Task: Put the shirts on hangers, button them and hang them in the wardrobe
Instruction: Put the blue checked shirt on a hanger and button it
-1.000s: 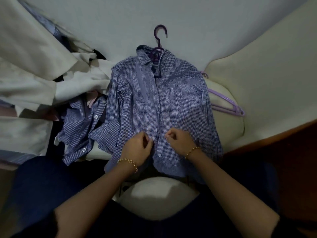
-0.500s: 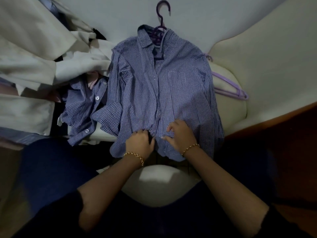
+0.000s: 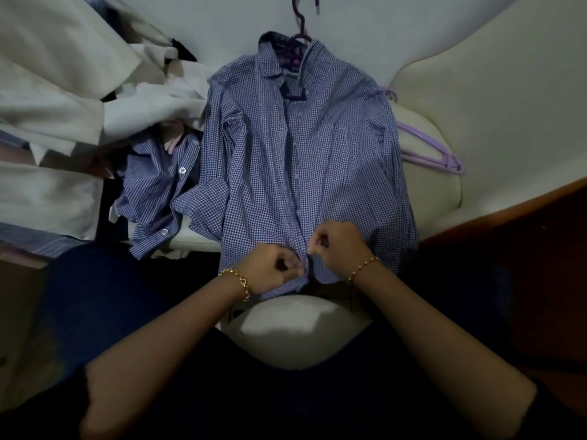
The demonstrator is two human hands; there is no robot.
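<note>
A blue checked shirt [image 3: 333,160] lies flat on the pale surface, on a dark purple hanger [image 3: 301,23] whose hook sticks out above the collar. Its front is closed down the placket. My left hand [image 3: 270,268] pinches the left edge of the front near the hem. My right hand [image 3: 336,246] pinches the right edge just beside it, fingers curled. The two hands nearly touch at the placket's bottom.
A blue striped shirt [image 3: 155,198] lies crumpled to the left. Pale cream garments [image 3: 63,106] are piled at the far left. A lilac hanger [image 3: 428,150] lies on a cream cushion [image 3: 444,192] at the right. A wooden edge [image 3: 508,204] runs at the right.
The view has tilted down, so the shirt sits higher in frame. Both hands have moved down the placket towards the hem and drawn close together, the right fingers now curled.
</note>
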